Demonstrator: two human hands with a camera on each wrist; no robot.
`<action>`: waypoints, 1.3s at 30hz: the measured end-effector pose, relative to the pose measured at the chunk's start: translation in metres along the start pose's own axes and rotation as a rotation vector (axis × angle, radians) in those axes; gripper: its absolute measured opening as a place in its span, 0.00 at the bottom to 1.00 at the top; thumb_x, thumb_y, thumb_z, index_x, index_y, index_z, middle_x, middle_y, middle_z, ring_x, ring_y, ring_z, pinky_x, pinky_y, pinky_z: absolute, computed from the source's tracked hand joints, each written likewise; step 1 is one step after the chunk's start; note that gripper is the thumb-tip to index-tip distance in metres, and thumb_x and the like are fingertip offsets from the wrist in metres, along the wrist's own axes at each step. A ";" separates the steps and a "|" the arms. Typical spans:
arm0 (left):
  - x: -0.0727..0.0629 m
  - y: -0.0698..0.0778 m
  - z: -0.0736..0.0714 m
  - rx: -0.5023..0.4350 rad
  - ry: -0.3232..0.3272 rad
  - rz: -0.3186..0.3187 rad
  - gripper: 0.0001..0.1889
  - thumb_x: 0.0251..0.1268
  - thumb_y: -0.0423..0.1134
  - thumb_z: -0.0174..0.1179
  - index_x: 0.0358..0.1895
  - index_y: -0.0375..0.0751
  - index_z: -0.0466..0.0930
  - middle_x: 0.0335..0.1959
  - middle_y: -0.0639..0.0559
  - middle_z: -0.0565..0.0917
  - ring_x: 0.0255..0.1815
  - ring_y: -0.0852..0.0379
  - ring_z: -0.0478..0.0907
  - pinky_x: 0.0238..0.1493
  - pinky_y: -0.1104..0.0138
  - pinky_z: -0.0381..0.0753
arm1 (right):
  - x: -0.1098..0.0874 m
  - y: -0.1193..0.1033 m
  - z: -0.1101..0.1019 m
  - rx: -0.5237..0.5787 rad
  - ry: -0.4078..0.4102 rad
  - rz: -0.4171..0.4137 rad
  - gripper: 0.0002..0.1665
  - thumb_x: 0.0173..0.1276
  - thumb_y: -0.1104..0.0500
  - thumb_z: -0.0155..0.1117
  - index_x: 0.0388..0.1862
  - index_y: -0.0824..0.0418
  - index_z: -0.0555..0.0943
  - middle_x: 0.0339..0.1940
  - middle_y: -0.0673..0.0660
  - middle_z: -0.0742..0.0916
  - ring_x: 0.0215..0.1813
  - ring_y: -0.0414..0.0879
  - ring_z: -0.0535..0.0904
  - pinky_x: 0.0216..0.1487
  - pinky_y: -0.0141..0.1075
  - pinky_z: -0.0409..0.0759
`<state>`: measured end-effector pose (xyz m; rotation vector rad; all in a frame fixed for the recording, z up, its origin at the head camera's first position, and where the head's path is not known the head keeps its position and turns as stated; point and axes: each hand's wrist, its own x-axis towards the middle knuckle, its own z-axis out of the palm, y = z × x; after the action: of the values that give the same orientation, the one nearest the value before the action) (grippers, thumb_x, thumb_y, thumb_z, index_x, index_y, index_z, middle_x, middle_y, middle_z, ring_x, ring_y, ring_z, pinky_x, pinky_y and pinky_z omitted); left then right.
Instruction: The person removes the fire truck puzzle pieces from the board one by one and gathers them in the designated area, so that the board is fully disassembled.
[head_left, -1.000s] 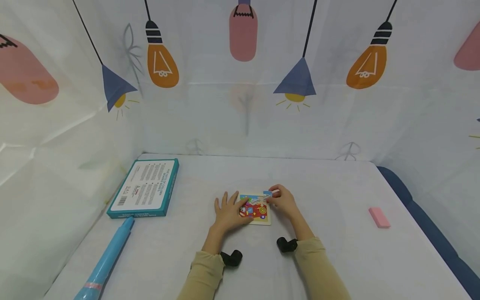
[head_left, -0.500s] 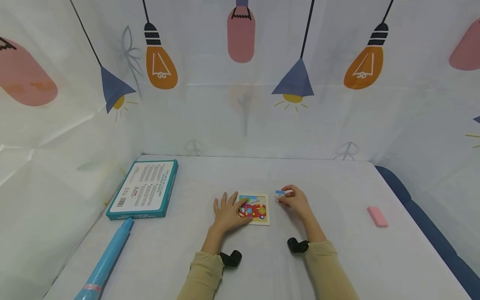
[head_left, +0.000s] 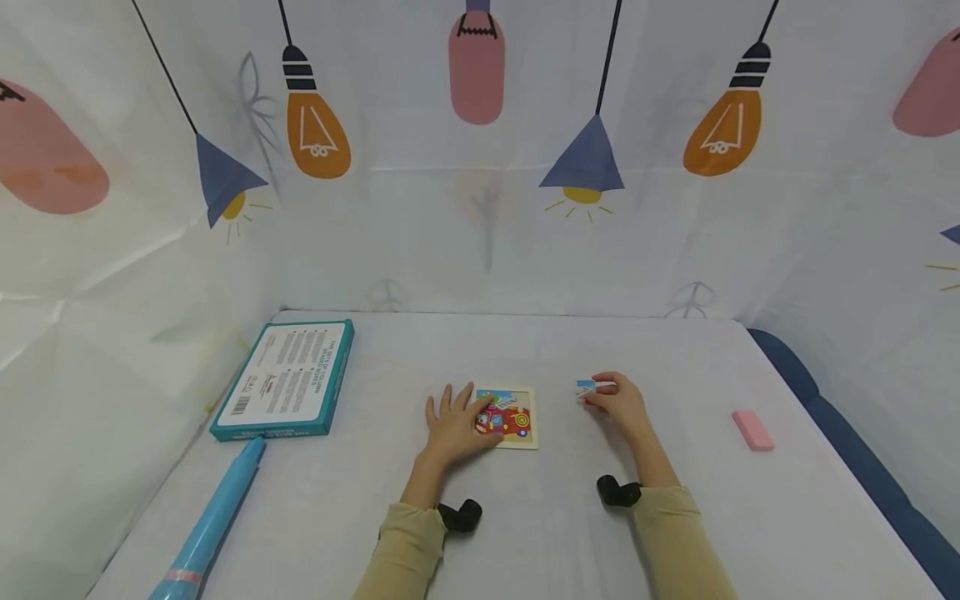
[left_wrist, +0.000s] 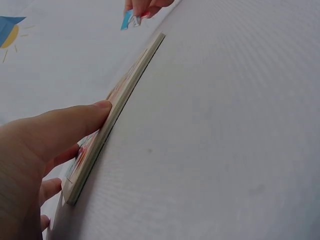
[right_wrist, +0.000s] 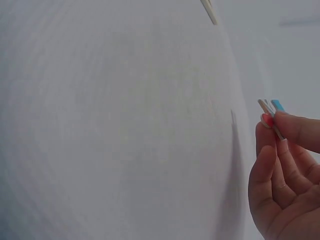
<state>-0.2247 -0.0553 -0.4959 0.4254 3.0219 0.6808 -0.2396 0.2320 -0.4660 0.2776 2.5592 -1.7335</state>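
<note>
Though pinched, the puzzle piece (head_left: pixel 584 389) juts left from the right grip (head_left: pixel 621 402).

Flat framed puzzle (head_left: pixel 517 419), small blue-topped piece (head_left: pixel 585 389) aloft to its right.

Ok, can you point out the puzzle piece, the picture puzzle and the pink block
Puzzle piece (head_left: pixel 584 389), head view, printed face.
Picture puzzle (head_left: pixel 511 418), head view, printed red vehicle.
Pink block (head_left: pixel 752 429), head view, top face.
</note>
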 end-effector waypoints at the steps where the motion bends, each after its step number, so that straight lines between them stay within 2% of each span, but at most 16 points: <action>1: 0.000 0.000 0.000 0.000 0.000 0.001 0.38 0.46 0.65 0.62 0.64 0.57 0.70 0.70 0.47 0.60 0.71 0.35 0.46 0.63 0.37 0.37 | 0.000 0.001 -0.002 0.005 0.001 0.008 0.25 0.61 0.65 0.62 0.56 0.71 0.69 0.42 0.64 0.82 0.31 0.36 0.81 0.33 0.28 0.76; 9: 0.000 -0.001 0.002 0.008 0.002 0.007 0.38 0.46 0.66 0.61 0.64 0.57 0.69 0.70 0.47 0.60 0.71 0.35 0.46 0.63 0.38 0.38 | -0.002 0.008 -0.021 0.034 0.018 0.019 0.24 0.62 0.67 0.60 0.56 0.73 0.68 0.38 0.58 0.82 0.29 0.32 0.79 0.33 0.25 0.76; 17: 0.000 -0.001 0.002 -0.008 0.004 0.001 0.38 0.46 0.65 0.61 0.64 0.57 0.69 0.71 0.47 0.59 0.71 0.35 0.45 0.63 0.38 0.37 | -0.003 0.014 -0.040 -0.002 0.049 0.013 0.25 0.62 0.66 0.60 0.56 0.74 0.68 0.34 0.52 0.82 0.28 0.30 0.77 0.32 0.26 0.75; 25: 0.000 -0.002 0.002 -0.001 0.001 0.014 0.39 0.46 0.65 0.61 0.64 0.56 0.69 0.70 0.46 0.59 0.71 0.35 0.45 0.63 0.37 0.37 | -0.009 0.019 -0.056 -0.022 0.077 0.044 0.27 0.62 0.65 0.61 0.57 0.74 0.67 0.32 0.48 0.81 0.27 0.29 0.76 0.30 0.25 0.74; 29: 0.000 -0.001 0.002 -0.007 -0.001 0.011 0.38 0.47 0.65 0.61 0.65 0.57 0.68 0.71 0.46 0.59 0.71 0.35 0.45 0.64 0.38 0.36 | -0.010 0.021 -0.063 -0.012 0.068 0.047 0.28 0.62 0.64 0.61 0.58 0.74 0.66 0.30 0.45 0.81 0.27 0.29 0.77 0.30 0.26 0.75; 39: -0.003 -0.001 0.001 -0.019 -0.002 0.007 0.38 0.47 0.65 0.61 0.64 0.56 0.69 0.71 0.46 0.59 0.71 0.35 0.45 0.64 0.38 0.37 | -0.012 0.027 -0.078 -0.043 0.063 0.077 0.28 0.64 0.63 0.59 0.59 0.74 0.65 0.34 0.50 0.81 0.29 0.29 0.77 0.32 0.26 0.76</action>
<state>-0.2222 -0.0564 -0.4967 0.4367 3.0104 0.7090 -0.2178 0.3118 -0.4598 0.4296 2.5883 -1.6684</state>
